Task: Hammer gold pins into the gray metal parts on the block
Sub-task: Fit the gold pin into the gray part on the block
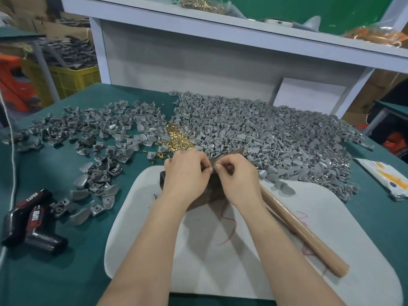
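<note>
Gray part (212, 167) pinched between fingertips of both hands, directly over dark block (212, 193). Left hand (187, 171) and right hand (236, 175) meet there, fingers curled, thumbs touching part; pin in grip too small to tell. Block sits on white pad (242, 261), mostly hidden under the 2 hands. Hammer handle (304, 230) lies on pad just right of right wrist. Gold pins (176, 138) heaped just beyond left hand. Big heap of gray parts (276, 133) behind right hand, scattered parts (99, 129) far left. 2 black drills (28, 221) on green worktop (55, 272).
</note>
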Tool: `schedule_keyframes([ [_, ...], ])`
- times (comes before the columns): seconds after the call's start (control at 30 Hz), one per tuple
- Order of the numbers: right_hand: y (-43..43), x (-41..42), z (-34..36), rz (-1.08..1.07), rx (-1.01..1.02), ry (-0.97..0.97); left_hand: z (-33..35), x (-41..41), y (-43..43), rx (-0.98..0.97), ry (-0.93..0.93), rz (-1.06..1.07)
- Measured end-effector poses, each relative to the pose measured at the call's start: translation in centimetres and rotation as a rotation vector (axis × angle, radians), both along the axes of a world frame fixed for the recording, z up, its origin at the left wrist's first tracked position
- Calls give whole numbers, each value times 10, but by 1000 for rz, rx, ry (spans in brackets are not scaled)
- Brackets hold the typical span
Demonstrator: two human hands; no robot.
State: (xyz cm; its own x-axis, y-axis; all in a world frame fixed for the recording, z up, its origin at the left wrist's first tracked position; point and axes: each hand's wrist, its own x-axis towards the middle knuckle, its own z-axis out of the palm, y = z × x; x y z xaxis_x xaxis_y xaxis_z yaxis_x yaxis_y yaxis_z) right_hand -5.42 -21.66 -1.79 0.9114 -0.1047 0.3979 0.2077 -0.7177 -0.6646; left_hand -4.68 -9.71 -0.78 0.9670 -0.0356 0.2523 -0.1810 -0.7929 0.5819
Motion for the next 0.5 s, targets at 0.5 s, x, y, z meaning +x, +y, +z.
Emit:
schedule_keyframes([
  [0.5,7,5,14,-72,-318,88,2,-1,0,21,-17,-33],
])
